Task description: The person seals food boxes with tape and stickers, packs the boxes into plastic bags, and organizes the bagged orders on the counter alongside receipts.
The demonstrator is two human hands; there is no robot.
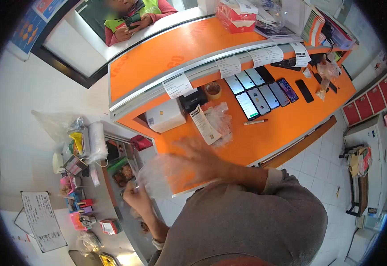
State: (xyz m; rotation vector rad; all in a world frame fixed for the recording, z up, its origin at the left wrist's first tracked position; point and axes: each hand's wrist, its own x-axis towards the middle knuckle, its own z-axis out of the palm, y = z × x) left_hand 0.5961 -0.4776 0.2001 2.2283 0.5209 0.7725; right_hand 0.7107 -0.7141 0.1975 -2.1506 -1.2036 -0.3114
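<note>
A clear bag spans both hands at the bench's near corner. The left hand pinches its edge; the blurred right hand's grip — impossible to tell. Hard tugging could tear the thin plastic.

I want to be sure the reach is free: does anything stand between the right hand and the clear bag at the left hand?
Nothing visible does: the blurred right hand overlaps the clear bag in this view, though contact is unclear. The paper slip lies beyond the hand, on the counter.
</note>
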